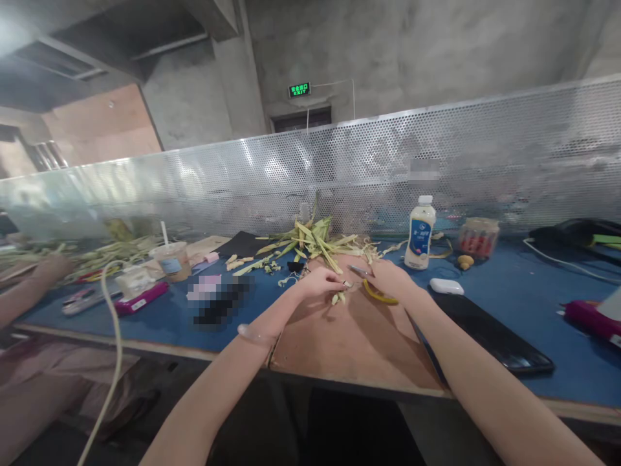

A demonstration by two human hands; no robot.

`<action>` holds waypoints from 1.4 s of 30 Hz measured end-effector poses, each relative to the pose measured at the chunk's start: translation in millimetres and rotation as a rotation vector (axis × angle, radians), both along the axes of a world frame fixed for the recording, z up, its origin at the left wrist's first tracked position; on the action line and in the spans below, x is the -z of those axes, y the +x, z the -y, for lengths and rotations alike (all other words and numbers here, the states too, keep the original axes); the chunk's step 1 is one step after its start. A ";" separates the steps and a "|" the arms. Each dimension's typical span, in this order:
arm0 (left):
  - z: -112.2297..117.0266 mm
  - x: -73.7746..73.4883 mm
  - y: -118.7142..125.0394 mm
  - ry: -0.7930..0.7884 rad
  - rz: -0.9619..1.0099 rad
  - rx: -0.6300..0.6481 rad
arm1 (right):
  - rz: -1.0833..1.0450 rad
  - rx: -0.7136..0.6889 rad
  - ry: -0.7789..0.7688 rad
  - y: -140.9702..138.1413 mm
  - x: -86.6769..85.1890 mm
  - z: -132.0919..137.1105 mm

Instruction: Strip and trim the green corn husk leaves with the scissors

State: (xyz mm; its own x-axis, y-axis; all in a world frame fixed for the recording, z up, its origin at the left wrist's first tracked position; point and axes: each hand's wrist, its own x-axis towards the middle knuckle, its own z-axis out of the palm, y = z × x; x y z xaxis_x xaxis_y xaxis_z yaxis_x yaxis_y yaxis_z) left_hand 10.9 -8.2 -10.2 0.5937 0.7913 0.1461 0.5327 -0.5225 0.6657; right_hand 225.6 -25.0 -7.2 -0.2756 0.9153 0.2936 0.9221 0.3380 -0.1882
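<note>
My left hand is over the brown board, thumb and fingers pinched on a small piece of pale husk whose pointed ends hang below the fingertips. To its right, my right hand is closed around what look like yellow-handled scissors. A curved yellow handle shows under the palm, and grey metal points toward the left hand. Both hands work close together above the board. Just behind them lies a heap of dry green-yellow husk strips.
Right of the board are a milk bottle, a white earphone case, a black phone and a lidded jar. On the left stand a drink cup and a magenta tissue box. A perforated metal screen runs behind. Another person's arm reaches in at far left.
</note>
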 end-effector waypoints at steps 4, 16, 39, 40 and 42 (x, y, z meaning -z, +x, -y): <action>-0.5 -0.5 -0.4 -0.028 0.010 0.001 | 0.117 0.199 -0.076 15.8 4.1 -4.1; 3.6 -5.8 -6.1 -0.130 0.012 -0.008 | 0.166 0.178 -0.063 22.2 13.0 -17.8; -14.3 -17.4 -48.6 0.079 0.147 -0.258 | -0.056 0.002 0.214 19.6 -2.3 -3.7; -16.3 -17.5 -51.6 0.091 0.138 -0.269 | -0.028 -0.032 0.181 19.1 -0.6 -4.0; -18.6 -16.4 -54.1 0.120 0.109 -0.277 | 0.012 -0.076 0.113 18.0 2.7 -5.5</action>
